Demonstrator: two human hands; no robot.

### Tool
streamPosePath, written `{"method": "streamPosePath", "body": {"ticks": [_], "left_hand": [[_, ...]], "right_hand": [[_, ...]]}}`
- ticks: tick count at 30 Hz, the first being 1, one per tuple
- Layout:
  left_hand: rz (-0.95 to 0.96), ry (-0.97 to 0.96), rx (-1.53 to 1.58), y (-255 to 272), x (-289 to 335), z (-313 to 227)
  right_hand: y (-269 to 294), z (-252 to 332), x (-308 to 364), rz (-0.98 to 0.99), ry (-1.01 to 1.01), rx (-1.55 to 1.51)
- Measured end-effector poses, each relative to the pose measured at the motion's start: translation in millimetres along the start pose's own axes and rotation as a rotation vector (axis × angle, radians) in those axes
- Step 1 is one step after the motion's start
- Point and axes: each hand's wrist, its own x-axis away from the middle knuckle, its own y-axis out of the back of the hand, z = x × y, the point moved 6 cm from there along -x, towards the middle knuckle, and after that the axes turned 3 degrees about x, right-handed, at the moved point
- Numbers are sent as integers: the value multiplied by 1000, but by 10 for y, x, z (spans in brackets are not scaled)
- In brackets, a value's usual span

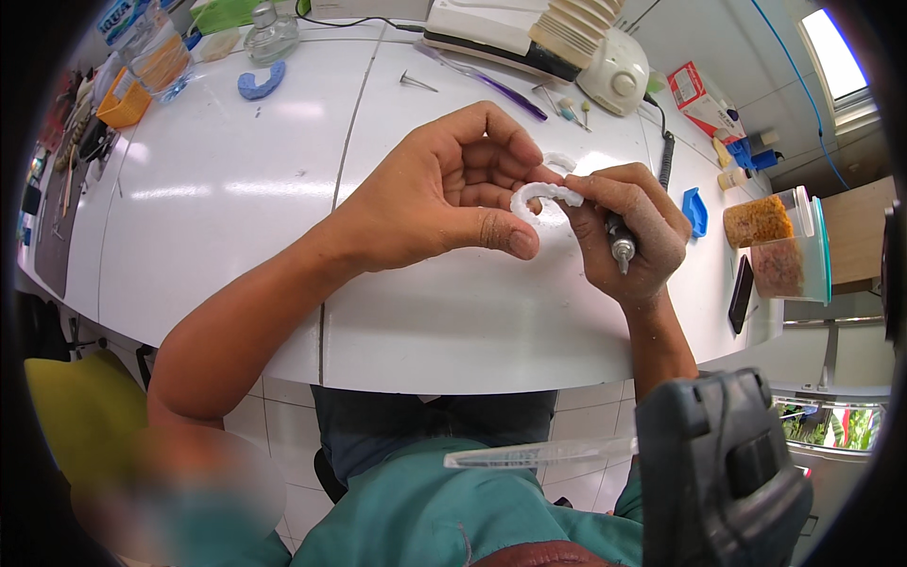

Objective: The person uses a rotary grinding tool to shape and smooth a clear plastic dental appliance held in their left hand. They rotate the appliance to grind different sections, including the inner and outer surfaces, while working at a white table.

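A white horseshoe-shaped dental piece, like a clear aligner or arch model (525, 200), is pinched between the thumb and forefinger of my right hand (635, 222). The same hand keeps a dark rotary handpiece (621, 241) with a metal tip tucked against its palm, tip toward me. My left hand (453, 184) curves around the other side of the piece, thumb apart from the bent fingers. Its fingertips are close to the arch; whether they touch it I cannot tell. Another white arch (560, 162) lies on the table behind, partly hidden by my hands. White dust coats my right fingers.
On the white table (236, 227) are a blue arch (261, 81), a glass bottle (271, 36), a purple-handled tool (515, 94) and several small burs (570, 111). A white machine with a ribbed hose (576, 38) stands behind. At right are a phone (742, 295) and lidded containers (779, 266).
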Motion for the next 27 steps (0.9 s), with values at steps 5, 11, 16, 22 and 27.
{"method": "streamPosePath", "body": {"ticks": [5,11,16,22,27], "left_hand": [[-1,19,34,3,23,-16],[22,11,41,-4,6,-7],[45,-39,4,-5,1,4],[64,-75,-123,-37,24,-13],[53,-106,-268,-77,52,-49]], "right_hand": [[7,25,-13,2,-8,10],[24,24,-10,-16,22,3],[21,14,2,-28,34,-1],[-1,5,-10,-23,34,-9],[-47,-9,-1,74,-47,28]]}}
